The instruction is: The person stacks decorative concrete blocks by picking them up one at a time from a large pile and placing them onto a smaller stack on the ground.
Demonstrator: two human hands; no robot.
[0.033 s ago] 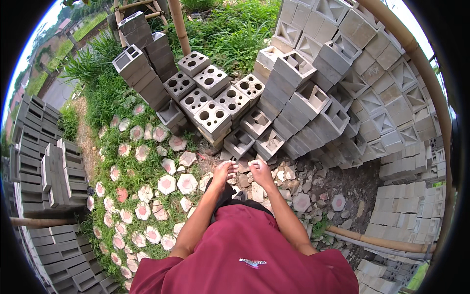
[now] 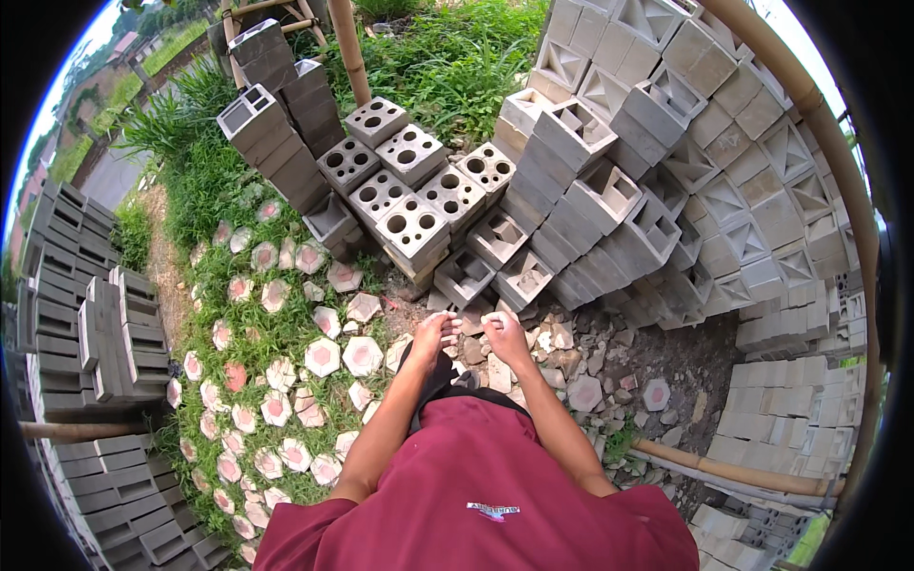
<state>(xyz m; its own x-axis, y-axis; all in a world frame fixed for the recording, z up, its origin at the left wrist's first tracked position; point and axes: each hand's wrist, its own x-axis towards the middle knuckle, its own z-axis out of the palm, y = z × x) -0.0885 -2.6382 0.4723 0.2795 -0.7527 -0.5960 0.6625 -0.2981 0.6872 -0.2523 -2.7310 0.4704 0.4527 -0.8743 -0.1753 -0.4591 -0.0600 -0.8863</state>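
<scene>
My left hand (image 2: pixel 436 333) and my right hand (image 2: pixel 505 335) are held out in front of my waist, a small gap between them. The fingers of both are loosely curled inward toward each other, and no object shows in either one. Beyond them, nearest, are grey hollow concrete blocks (image 2: pixel 525 277) with square openings. To the left of these, a stack of concrete blocks with round holes (image 2: pixel 412 226) rises from the ground. Under my hands lies broken stone rubble (image 2: pixel 473 351).
Hexagonal pavers (image 2: pixel 322 357) sit among grass on the left. A tall wall of patterned blocks (image 2: pixel 738 233) curves along the right. More grey blocks (image 2: pixel 124 333) are stacked at far left. A bamboo pole (image 2: pixel 349 52) stands behind; another (image 2: pixel 733 469) lies low at right.
</scene>
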